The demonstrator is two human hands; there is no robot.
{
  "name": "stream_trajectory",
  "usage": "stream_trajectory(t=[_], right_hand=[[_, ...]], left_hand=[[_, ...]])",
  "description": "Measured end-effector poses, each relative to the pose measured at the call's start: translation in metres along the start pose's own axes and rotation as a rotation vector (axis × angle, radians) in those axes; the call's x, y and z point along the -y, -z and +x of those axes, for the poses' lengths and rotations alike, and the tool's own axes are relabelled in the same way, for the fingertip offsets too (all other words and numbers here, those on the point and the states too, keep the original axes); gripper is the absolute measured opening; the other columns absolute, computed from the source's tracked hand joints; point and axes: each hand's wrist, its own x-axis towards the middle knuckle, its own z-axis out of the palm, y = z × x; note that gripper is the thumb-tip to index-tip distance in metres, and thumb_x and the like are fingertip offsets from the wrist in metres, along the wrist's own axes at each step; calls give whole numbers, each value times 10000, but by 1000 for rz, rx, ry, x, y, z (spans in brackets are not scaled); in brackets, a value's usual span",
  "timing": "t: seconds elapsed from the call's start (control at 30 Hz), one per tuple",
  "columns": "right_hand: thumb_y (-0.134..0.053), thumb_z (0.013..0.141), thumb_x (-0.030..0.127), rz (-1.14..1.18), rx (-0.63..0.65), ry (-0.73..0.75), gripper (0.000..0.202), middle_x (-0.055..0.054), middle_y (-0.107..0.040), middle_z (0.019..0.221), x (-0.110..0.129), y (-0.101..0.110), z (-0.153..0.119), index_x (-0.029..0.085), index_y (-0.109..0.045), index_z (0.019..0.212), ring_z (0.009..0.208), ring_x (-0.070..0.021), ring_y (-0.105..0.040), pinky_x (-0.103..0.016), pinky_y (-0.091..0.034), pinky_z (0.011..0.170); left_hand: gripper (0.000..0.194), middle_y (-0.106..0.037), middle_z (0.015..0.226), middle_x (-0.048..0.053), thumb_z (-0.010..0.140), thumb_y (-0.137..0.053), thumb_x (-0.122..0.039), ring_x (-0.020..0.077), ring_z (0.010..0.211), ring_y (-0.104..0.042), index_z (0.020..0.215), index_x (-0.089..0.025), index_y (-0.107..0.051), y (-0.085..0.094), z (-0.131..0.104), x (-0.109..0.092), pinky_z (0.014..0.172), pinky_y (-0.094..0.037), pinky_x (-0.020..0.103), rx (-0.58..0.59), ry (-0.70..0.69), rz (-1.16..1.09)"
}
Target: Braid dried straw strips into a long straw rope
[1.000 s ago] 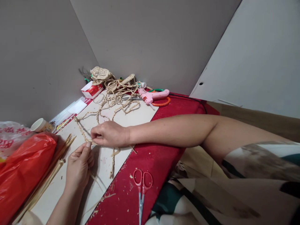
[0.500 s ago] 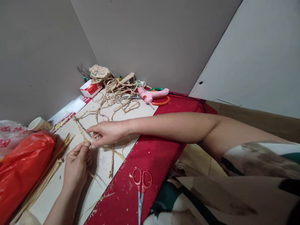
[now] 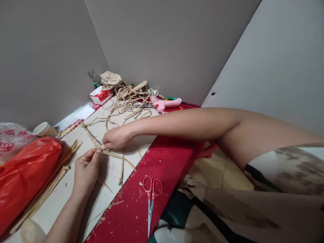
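Observation:
A thin braided straw cord (image 3: pixel 88 135) runs across the white board, and its near end is pinched between the thumb and forefinger of my left hand (image 3: pixel 87 165). Just right of that pinch, my right hand (image 3: pixel 116 137) is closed at the cord's working end, its fingertips mostly hidden under the hand. From between the hands a loose flat straw strand (image 3: pixel 121 158) trails to the right toward the board's edge. Another stretch of finished braid (image 3: pixel 122 168) hangs down the board below my right wrist.
Tangled braid (image 3: pixel 124 101) and a pink glue gun (image 3: pixel 162 103) lie at the back, by a red-and-white box (image 3: pixel 101 96). Red-handled scissors (image 3: pixel 152 192) rest on red cloth (image 3: pixel 167 162). Left are a red plastic bag (image 3: pixel 30 175), straw stalks (image 3: pixel 50 189) and a tipped paper cup (image 3: pixel 45 130).
My right hand has curled its fingers in and moved slightly up and right from my left hand. My left hand keeps its pinch on the braid. The camera view has shifted slightly.

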Motion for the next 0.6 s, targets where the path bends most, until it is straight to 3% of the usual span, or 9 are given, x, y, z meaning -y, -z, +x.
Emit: stream_trajectory(t=[0.1,0.17,0.27,0.4,0.6], right_hand=[[-441,803,152,449,72,-238,216,32,-376,463,9,-6,-1,159,-427,588,399,-79,-316,-230,-254,425],[-399,812,140,836,103,-377,217,76,-265,423,19,-14,-3,174,-357,602,337,-51,-217,-191,-182,373],[-374,829,146,1132,-14,-466,187,87,-290,416,33,-31,-7,170,-366,643,300,-39,-220,-159,-184,331],[-400,817,192,945,-349,-475,196,38,-412,407,42,-55,-6,151,-449,631,293,-75,-357,-181,-259,289],[-382,792,175,678,-352,-442,309,-16,-493,382,47,-65,2,120,-511,516,333,-114,-499,-209,-422,349]], left_hand=[[188,-434,480,-45,676,-700,-324,65,430,-310,645,-144,-654,1,1,1,379,-215,178,-13,-126,137],[196,-507,535,-26,681,-693,-336,76,481,-387,662,-144,-659,2,2,4,427,-284,169,-6,-156,96],[207,-566,583,-13,679,-693,-345,74,505,-440,665,-147,-634,2,4,7,475,-336,166,48,-93,-60],[198,-465,438,-50,697,-660,-310,38,363,-290,616,-149,-578,-1,0,4,369,-177,166,133,45,-156],[195,-471,399,-34,686,-627,-299,62,353,-360,570,-155,-564,0,-3,-1,368,-190,173,152,104,-185]])
